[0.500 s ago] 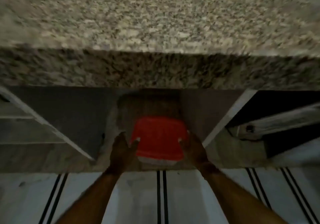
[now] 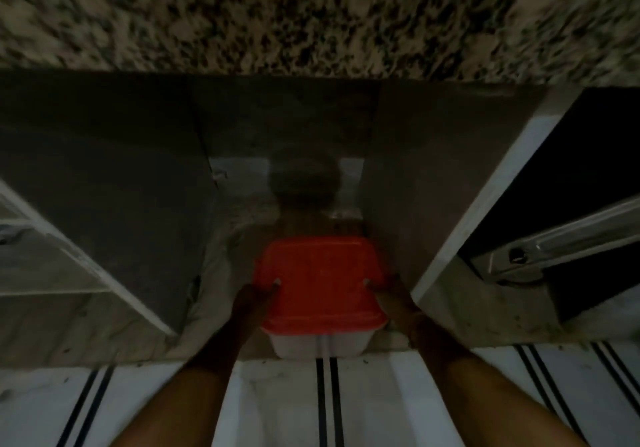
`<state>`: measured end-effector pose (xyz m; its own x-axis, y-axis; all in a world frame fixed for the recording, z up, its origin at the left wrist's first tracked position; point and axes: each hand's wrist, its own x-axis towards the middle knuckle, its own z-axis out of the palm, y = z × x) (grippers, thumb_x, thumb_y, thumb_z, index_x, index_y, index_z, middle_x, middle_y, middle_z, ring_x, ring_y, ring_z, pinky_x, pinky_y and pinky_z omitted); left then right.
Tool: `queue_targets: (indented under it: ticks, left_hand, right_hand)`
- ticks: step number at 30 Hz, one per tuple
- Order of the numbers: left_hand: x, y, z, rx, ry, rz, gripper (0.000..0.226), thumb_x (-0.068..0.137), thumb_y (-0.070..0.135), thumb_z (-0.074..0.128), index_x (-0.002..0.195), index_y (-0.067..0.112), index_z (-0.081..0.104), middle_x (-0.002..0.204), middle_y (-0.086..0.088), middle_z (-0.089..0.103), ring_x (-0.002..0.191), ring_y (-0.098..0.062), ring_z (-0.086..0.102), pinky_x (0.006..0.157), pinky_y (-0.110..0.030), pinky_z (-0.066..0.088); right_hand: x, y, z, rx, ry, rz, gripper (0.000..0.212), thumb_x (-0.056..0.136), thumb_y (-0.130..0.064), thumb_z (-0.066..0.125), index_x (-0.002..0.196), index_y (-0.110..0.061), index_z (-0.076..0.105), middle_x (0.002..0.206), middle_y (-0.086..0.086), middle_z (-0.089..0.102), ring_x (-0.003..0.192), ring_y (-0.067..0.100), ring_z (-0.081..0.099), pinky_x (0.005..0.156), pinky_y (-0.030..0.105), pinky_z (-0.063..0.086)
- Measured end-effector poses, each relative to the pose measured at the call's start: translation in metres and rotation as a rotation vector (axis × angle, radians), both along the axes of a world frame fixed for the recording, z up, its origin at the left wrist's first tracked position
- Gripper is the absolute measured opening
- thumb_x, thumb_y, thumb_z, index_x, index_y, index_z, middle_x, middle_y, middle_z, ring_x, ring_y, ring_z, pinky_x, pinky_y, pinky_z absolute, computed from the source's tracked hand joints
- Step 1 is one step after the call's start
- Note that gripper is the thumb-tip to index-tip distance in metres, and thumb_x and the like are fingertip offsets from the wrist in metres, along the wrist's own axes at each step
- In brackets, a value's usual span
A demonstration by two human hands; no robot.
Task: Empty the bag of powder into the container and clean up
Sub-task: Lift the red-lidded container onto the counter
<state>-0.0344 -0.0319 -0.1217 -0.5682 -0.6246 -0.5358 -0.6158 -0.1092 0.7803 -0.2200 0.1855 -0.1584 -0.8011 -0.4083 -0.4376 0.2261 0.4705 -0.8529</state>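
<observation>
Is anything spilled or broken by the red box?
Nothing stands out. The red-lidded container looks level with its lid on, gripped at its sides by the left hand and right hand. The cupboard is too dim to rule out fine powder.

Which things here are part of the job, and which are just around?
Job: red-lidded container; left hand and right hand holding its sides.
Around: granite counter; dark round thing behind it, blurred; metal handle; striped floor.

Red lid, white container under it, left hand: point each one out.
red lid (image 2: 320, 284): head view, middle of its top.
container (image 2: 298, 346): head view, white front wall below the lid.
left hand (image 2: 251, 303): head view, back of the hand.
</observation>
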Motion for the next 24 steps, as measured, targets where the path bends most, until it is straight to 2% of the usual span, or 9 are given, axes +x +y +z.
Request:
queue_targets:
  ticks: [3, 6, 8, 11, 13, 15, 17, 21, 24]
  left_hand:
    - [0.028, 0.028, 0.044, -0.050, 0.036, 0.091, 0.050, 0.101, 0.041, 0.060, 0.136, 0.006, 0.058, 0.135, -0.019, 0.062, 0.114, -0.029, 0.062, 0.093, -0.031, 0.046]
    - [0.065, 0.048, 0.108, -0.038, 0.000, 0.122, 0.035, 0.096, 0.053, 0.061, 0.090, 0.019, 0.061, 0.111, -0.013, 0.072, 0.082, -0.022, 0.062, 0.078, -0.027, 0.048]
    - [0.088, 0.059, 0.156, -0.050, -0.035, 0.163, 0.046, 0.089, 0.064, 0.062, 0.091, 0.018, 0.062, 0.096, -0.007, 0.070, 0.076, -0.020, 0.062, 0.072, -0.024, 0.047]
    - [0.125, 0.077, 0.237, -0.115, -0.046, 0.195, 0.062, 0.086, 0.063, 0.070, 0.116, 0.008, 0.070, 0.108, -0.006, 0.072, 0.095, -0.023, 0.067, 0.083, -0.026, 0.046]
    - [0.151, 0.092, 0.302, -0.129, -0.054, 0.206, 0.060, 0.086, 0.059, 0.073, 0.119, 0.010, 0.071, 0.105, -0.006, 0.073, 0.094, -0.023, 0.069, 0.079, -0.023, 0.047]
    - [0.171, 0.105, 0.369, -0.146, -0.058, 0.193, 0.051, 0.088, 0.054, 0.073, 0.117, 0.012, 0.073, 0.099, -0.003, 0.074, 0.082, -0.014, 0.067, 0.064, -0.017, 0.045]
    - [0.184, 0.113, 0.425, -0.153, -0.046, 0.185, 0.050, 0.088, 0.055, 0.072, 0.110, 0.011, 0.075, 0.091, -0.002, 0.075, 0.078, -0.013, 0.069, 0.057, -0.014, 0.043]
    - [0.201, 0.117, 0.532, -0.151, 0.004, 0.144, 0.060, 0.079, 0.067, 0.071, 0.102, 0.012, 0.076, 0.088, -0.003, 0.076, 0.078, -0.017, 0.074, 0.066, -0.025, 0.055]
    - [0.207, 0.107, 0.609, -0.199, 0.068, 0.095, 0.034, 0.091, 0.047, 0.073, 0.087, 0.013, 0.073, 0.074, 0.003, 0.070, 0.057, 0.003, 0.066, 0.049, -0.012, 0.045]
  right_hand:
    - [0.032, 0.015, 0.044, 0.000, 0.006, -0.017, 0.065, 0.099, -0.041, 0.066, 0.155, -0.018, 0.043, 0.146, 0.005, 0.057, 0.132, 0.032, 0.057, 0.112, 0.043, 0.046]
    - [0.076, 0.036, 0.112, -0.030, -0.032, -0.087, 0.062, 0.097, -0.043, 0.069, 0.150, -0.020, 0.048, 0.135, -0.004, 0.060, 0.127, 0.027, 0.060, 0.109, 0.037, 0.047]
    - [0.098, 0.052, 0.161, -0.024, -0.052, -0.111, 0.057, 0.092, -0.044, 0.075, 0.141, -0.021, 0.056, 0.132, 0.001, 0.067, 0.117, 0.027, 0.066, 0.106, 0.043, 0.053]
    - [0.132, 0.077, 0.243, -0.032, -0.057, -0.138, 0.036, 0.090, -0.036, 0.080, 0.119, -0.022, 0.064, 0.120, 0.007, 0.073, 0.107, 0.028, 0.072, 0.099, 0.046, 0.058]
    - [0.158, 0.095, 0.307, -0.001, -0.014, -0.129, 0.038, 0.088, -0.037, 0.080, 0.118, -0.018, 0.067, 0.115, 0.008, 0.074, 0.104, 0.028, 0.074, 0.089, 0.042, 0.062]
    - [0.182, 0.110, 0.379, 0.032, 0.001, -0.113, 0.055, 0.088, -0.042, 0.079, 0.132, -0.014, 0.061, 0.118, 0.006, 0.071, 0.101, 0.021, 0.072, 0.079, 0.032, 0.061]
    - [0.198, 0.120, 0.439, 0.033, 0.055, -0.116, 0.055, 0.090, -0.044, 0.076, 0.134, -0.015, 0.060, 0.118, 0.003, 0.069, 0.099, 0.015, 0.070, 0.073, 0.024, 0.055]
    - [0.211, 0.135, 0.555, 0.071, 0.186, -0.097, 0.050, 0.089, -0.051, 0.073, 0.123, -0.015, 0.068, 0.109, 0.000, 0.074, 0.098, 0.018, 0.072, 0.071, 0.025, 0.051]
    - [0.209, 0.138, 0.628, 0.064, 0.231, -0.091, 0.068, 0.077, -0.068, 0.067, 0.121, -0.017, 0.070, 0.107, -0.003, 0.077, 0.096, 0.015, 0.073, 0.076, 0.030, 0.054]
